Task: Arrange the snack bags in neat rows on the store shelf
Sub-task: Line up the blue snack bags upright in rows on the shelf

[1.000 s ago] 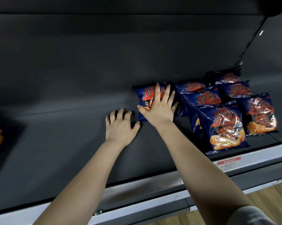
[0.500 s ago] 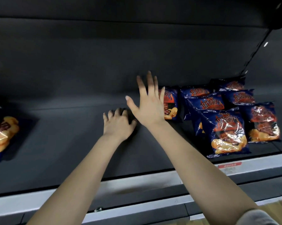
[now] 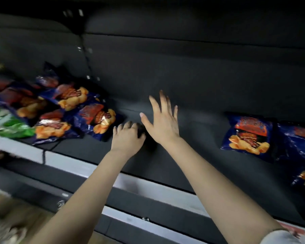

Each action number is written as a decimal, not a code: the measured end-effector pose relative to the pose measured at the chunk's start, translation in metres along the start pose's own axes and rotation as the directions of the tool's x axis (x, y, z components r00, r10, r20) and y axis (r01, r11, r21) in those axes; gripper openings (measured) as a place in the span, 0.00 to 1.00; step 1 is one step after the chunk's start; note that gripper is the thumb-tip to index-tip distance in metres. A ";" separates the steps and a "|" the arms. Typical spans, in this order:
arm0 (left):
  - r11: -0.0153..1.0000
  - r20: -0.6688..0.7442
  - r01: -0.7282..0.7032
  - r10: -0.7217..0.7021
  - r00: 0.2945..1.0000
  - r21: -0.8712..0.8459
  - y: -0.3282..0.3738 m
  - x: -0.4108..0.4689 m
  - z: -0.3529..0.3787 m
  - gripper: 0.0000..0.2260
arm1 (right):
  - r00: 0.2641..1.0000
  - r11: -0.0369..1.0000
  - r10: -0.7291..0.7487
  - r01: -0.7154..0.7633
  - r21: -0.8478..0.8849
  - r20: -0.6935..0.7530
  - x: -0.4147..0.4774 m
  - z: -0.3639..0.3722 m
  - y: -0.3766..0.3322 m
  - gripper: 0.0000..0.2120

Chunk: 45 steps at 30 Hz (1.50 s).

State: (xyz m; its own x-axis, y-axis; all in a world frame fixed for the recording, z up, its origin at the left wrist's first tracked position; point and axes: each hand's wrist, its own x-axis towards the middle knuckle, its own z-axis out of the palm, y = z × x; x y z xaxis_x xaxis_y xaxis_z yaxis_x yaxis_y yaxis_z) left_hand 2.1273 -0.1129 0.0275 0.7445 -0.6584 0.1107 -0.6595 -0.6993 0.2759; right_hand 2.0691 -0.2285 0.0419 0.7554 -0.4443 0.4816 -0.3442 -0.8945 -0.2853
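A loose heap of several dark blue snack bags [image 3: 95, 118] lies on the left part of the dark shelf [image 3: 192, 124]. One blue snack bag [image 3: 248, 134] lies flat at the right, with more blue bags [image 3: 299, 148] beyond it at the frame edge. My left hand [image 3: 128, 138] rests palm down on the bare shelf, fingers slightly curled, holding nothing. My right hand [image 3: 163, 120] hovers just right of it, fingers spread, empty, between the two groups of bags.
A green bag [image 3: 9, 125] lies at the far left next to the heap. The shelf's pale front rail [image 3: 148, 187] runs below my arms, with a lower shelf rail [image 3: 148, 226] and wooden floor [image 3: 16, 217] beneath. A dark back panel rises behind.
The view has swung left, bringing the left heap of bags into sight. My right hand has left the bag it pressed on and moved left, open. My left hand has stayed on the shelf.
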 end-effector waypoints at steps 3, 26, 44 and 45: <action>0.993 -0.076 0.107 -0.110 0.991 -0.041 -0.033 -0.013 -0.015 0.20 | 0.997 0.995 -0.078 0.076 0.057 0.027 0.008 0.014 -0.036 0.31; 0.937 -0.162 0.306 -0.332 0.929 -0.167 -0.166 -0.045 -0.037 0.19 | 0.921 0.992 -0.112 0.122 -0.004 0.372 0.039 0.115 -0.145 0.49; 0.973 -0.384 0.102 -0.177 0.906 -0.207 -0.189 -0.009 -0.029 0.19 | 0.926 0.997 -0.024 -0.005 0.077 0.376 0.054 0.121 -0.126 0.50; 0.974 -0.378 0.103 -0.175 0.909 -0.203 -0.190 -0.011 -0.029 0.18 | 0.925 0.997 -0.026 -0.006 0.081 0.379 0.053 0.122 -0.127 0.50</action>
State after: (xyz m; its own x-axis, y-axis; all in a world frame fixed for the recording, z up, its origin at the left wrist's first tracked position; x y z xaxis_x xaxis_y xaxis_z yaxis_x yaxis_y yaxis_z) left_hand 2.2477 0.0353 0.0016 0.8315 -0.3711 0.4134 -0.5444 -0.6923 0.4737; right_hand 2.2205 -0.1324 0.0025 0.9189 -0.3692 0.1385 -0.3021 -0.8849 -0.3546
